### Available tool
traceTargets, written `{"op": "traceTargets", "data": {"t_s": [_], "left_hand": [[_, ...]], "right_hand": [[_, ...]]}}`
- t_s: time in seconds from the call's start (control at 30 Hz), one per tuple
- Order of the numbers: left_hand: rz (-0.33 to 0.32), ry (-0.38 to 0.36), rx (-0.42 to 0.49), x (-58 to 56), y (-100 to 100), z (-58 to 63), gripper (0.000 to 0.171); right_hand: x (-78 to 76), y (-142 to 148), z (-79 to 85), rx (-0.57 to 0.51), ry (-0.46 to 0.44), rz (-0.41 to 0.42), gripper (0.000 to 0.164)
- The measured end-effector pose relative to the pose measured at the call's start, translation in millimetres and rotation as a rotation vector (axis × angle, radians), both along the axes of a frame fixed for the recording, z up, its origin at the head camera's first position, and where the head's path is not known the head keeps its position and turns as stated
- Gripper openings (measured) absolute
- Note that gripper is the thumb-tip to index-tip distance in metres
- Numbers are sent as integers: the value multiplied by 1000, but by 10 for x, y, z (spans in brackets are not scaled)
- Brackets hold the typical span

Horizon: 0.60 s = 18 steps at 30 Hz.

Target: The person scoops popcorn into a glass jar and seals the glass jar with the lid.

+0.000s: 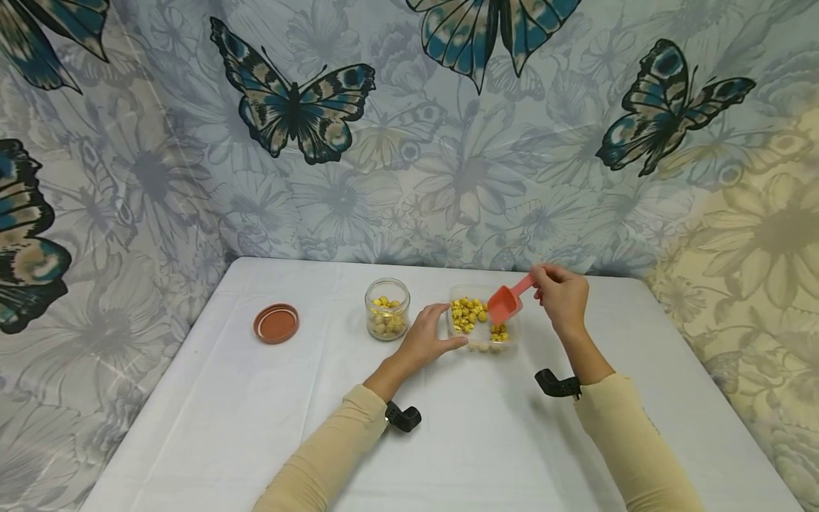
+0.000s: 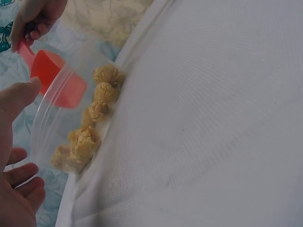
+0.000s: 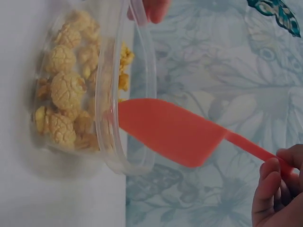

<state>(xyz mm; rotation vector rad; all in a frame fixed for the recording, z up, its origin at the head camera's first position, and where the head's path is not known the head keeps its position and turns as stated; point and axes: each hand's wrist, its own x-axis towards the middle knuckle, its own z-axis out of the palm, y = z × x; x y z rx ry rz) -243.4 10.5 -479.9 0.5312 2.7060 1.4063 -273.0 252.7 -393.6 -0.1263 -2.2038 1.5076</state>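
Observation:
A clear plastic container (image 1: 478, 336) holding yellow popcorn (image 1: 467, 313) stands toward the back of the white table. My right hand (image 1: 563, 295) pinches the thin handle of a pinkish-red scoop (image 3: 168, 132) between thumb and fingers. The scoop's bowl tilts down over the container, its front edge inside the rim in the right wrist view. At the container's left side is my left hand (image 1: 422, 334), thumb and fingers spread around the corner. In the left wrist view that thumb lies close to the rim, with the other fingers loosely extended near the wall.
Left of the container, a glass jar (image 1: 387, 328) without a lid is partly filled with popcorn. A round brown lid (image 1: 276, 323) lies farther left on the white tablecloth (image 1: 211, 427). A butterfly-patterned cloth (image 1: 397, 178) hangs behind the table.

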Motion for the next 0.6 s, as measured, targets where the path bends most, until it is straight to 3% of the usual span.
{"op": "traceTargets", "data": {"t_s": [0.23, 0.43, 0.6], "left_hand": [[-5, -47, -16, -10, 39, -21, 78], [-1, -66, -29, -11, 56, -20, 78], [0, -77, -36, -9, 61, -23, 79]], "right_hand": [[43, -89, 49, 275, 138, 7, 21], [33, -162, 2, 551, 313, 5, 15], [1, -200, -74, 701, 417, 82, 13]]}}
